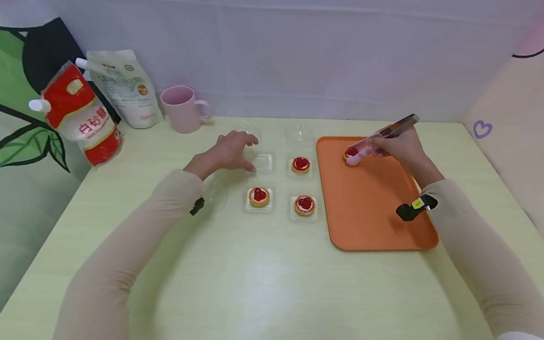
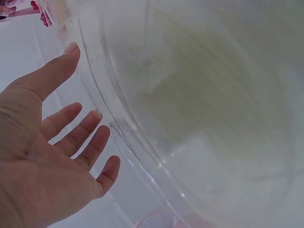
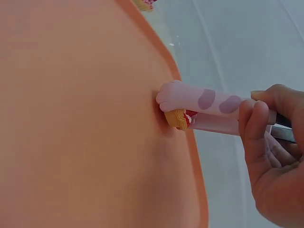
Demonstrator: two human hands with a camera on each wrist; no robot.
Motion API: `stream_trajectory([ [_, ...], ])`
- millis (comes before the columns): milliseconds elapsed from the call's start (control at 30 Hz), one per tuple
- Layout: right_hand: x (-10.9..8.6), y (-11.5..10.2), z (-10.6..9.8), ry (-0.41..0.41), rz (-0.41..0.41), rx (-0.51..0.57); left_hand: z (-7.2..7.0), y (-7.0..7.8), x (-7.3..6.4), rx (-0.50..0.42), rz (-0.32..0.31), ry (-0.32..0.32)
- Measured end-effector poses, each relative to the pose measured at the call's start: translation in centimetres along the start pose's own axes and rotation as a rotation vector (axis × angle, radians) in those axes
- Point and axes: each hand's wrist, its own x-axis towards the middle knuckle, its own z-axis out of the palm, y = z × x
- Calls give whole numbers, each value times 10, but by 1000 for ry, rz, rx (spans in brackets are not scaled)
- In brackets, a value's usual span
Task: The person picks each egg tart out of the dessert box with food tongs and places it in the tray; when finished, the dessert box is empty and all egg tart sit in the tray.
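Observation:
My right hand [image 1: 403, 147] grips tongs [image 3: 209, 97] with pink paw-shaped tips. Between the tips is a small tart [image 3: 176, 119] with red fruit and white cream, over the far left part of the orange tray [image 1: 369, 210]. At the back left, my left hand [image 1: 233, 150] spreads its fingers loosely beside a clear plastic box [image 1: 265, 163]. Three more fruit tarts sit in clear boxes left of the tray: a far tart [image 1: 301, 165], a near tart [image 1: 305, 205] and a left tart [image 1: 258, 196]. Clear plastic fills much of the left wrist view, close to the fingertips.
A pink mug [image 1: 182, 110] stands at the back left against the cloth-covered wall. Next to it are a pale spouted pouch [image 1: 126, 90] and a red and white sugar bag [image 1: 86, 120]. A clear lid [image 1: 299, 135] rises behind the far tart.

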Motion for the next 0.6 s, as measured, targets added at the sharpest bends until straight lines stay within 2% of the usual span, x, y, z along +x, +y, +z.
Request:
stream_trajectory([
  [467, 0, 2, 9, 30, -45, -10, 2, 0, 3, 38, -1, 0],
  [600, 0, 1, 9, 38, -32, -19, 2, 0, 5, 46, -5, -3],
])
